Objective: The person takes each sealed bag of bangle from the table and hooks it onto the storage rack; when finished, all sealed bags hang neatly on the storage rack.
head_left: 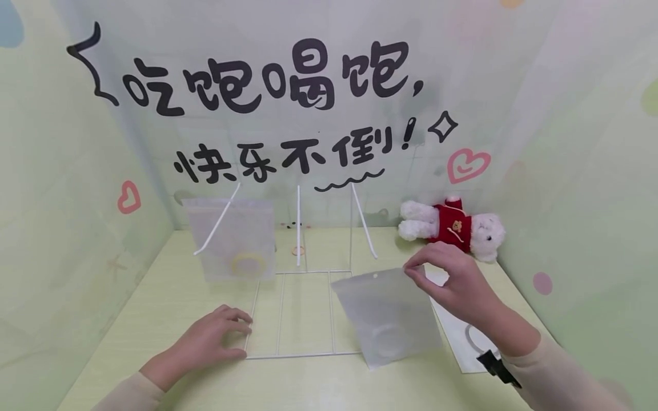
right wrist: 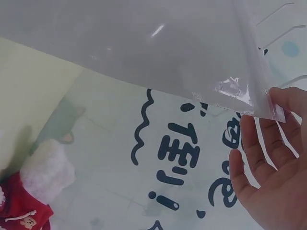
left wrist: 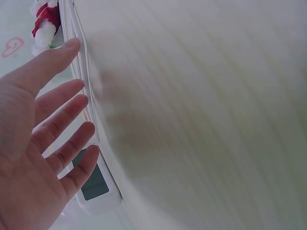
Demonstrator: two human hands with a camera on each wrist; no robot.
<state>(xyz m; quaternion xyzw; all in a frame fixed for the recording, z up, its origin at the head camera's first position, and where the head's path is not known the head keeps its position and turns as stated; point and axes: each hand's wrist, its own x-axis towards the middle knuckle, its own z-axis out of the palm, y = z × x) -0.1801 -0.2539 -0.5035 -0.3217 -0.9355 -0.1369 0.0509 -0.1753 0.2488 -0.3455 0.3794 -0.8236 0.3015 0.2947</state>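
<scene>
My right hand [head_left: 457, 282] pinches the top corner of a frosted plastic zip bag [head_left: 390, 314] between thumb and fingertips. The bag has a small hang hole and a faint pale ring inside, and hangs tilted over the right part of a white wire rack [head_left: 298, 357]. Beside the rack's front left corner is my left hand [head_left: 203, 337], fingers extended and fingertips at the wire. Another frosted bag [head_left: 231, 234], with a yellow ring showing through, hangs at the rack's left hook [head_left: 218, 220]. The right wrist view shows the held bag [right wrist: 158, 52] close up.
The middle hook [head_left: 298, 228] and right hook [head_left: 364, 222] stick out towards me. A white flat piece [head_left: 454, 342] with a ring on it lies at right. Behind it lies a plush bear [head_left: 452, 225]. The left wrist view shows a white object with a dark panel [left wrist: 93, 182].
</scene>
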